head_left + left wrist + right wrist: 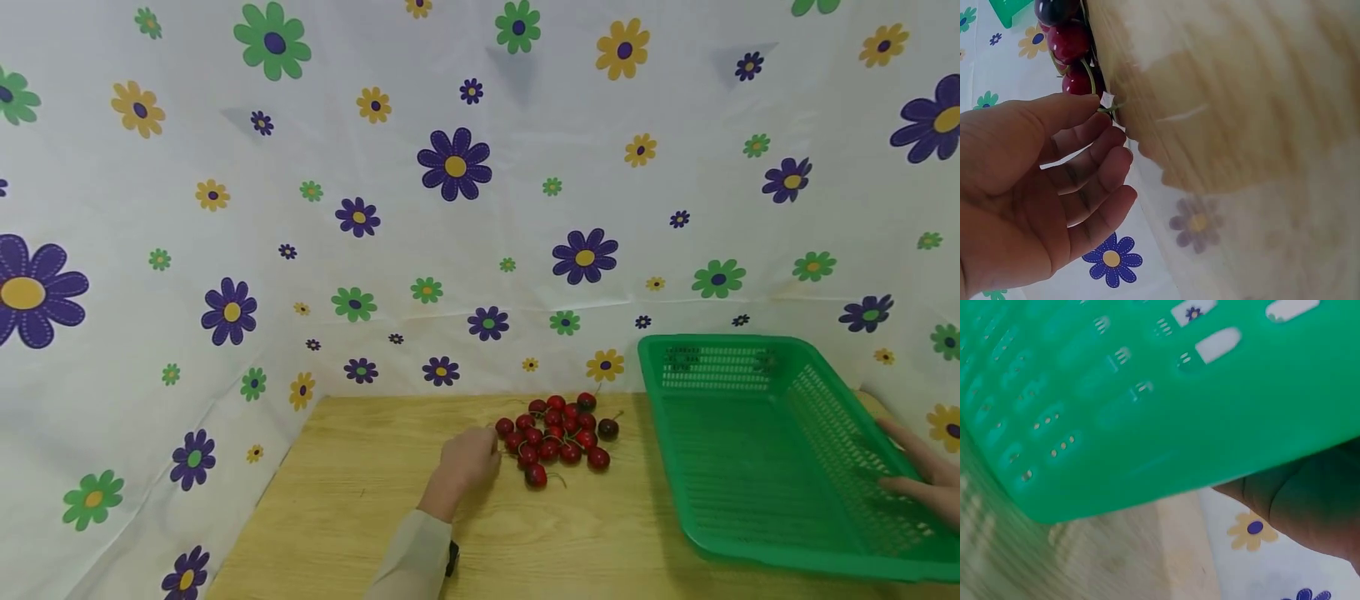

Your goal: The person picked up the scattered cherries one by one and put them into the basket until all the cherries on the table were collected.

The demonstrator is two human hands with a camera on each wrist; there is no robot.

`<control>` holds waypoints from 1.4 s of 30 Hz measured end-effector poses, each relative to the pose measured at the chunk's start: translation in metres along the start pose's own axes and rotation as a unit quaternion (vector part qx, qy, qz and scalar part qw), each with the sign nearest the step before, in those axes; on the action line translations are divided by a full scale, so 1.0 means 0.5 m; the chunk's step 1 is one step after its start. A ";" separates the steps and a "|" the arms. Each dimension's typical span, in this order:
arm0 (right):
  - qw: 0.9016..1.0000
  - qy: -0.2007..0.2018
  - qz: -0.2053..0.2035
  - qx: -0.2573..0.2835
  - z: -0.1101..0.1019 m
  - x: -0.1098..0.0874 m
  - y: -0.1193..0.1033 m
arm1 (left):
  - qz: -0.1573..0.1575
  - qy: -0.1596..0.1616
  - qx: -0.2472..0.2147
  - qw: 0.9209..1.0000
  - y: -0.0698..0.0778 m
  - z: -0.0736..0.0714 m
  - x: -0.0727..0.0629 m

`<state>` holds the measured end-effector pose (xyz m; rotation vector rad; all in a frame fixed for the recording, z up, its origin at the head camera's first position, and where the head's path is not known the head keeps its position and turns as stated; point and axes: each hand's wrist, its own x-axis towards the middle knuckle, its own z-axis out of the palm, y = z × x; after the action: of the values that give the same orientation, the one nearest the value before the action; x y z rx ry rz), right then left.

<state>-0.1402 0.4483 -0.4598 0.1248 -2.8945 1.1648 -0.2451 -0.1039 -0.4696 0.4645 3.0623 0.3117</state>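
Note:
A heap of dark red cherries (553, 433) with green stems lies on the wooden table. My left hand (471, 460) is at the heap's left edge. In the left wrist view, the thumb and forefinger of that hand (1054, 181) pinch a thin green cherry stem (1109, 109), just below several cherries (1069, 44); the other fingers are loosely bent. To the right is a green plastic basket (678, 492) with slotted walls. My right hand (926, 479) grips its right side, with fingers over the rim. In the right wrist view, the basket wall (1210, 437) hides most of this hand (1310, 506).
Bare wood (352, 475) of the table shows left of the heap. A white flower-printed sheet (420, 250) hangs along the back and left side of the table. The basket's far end stands close to this sheet.

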 end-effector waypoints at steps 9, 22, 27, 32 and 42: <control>0.983 -0.058 0.098 0.142 0.015 0.004 -0.055 | -0.006 -0.003 -0.003 1.000 0.004 -0.002 0.000; 0.989 -0.027 0.092 0.116 0.038 0.001 -0.075 | 0.014 -0.034 -0.015 0.999 -0.008 -0.023 0.011; 0.987 -0.028 0.088 0.134 0.042 0.002 -0.074 | 0.023 -0.011 -0.030 0.999 -0.002 -0.062 0.000; 0.976 -0.041 0.106 0.183 0.052 -0.005 -0.085 | 0.042 0.017 -0.045 0.998 0.014 -0.090 -0.009; 0.976 -0.049 0.075 0.197 0.065 0.004 -0.105 | 0.100 0.045 -0.063 0.992 0.115 -0.151 0.000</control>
<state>-0.1374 0.3882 -0.4470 -0.0357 -2.7508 1.7954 -0.2329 -0.0644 -0.3841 0.7725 3.0597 0.5442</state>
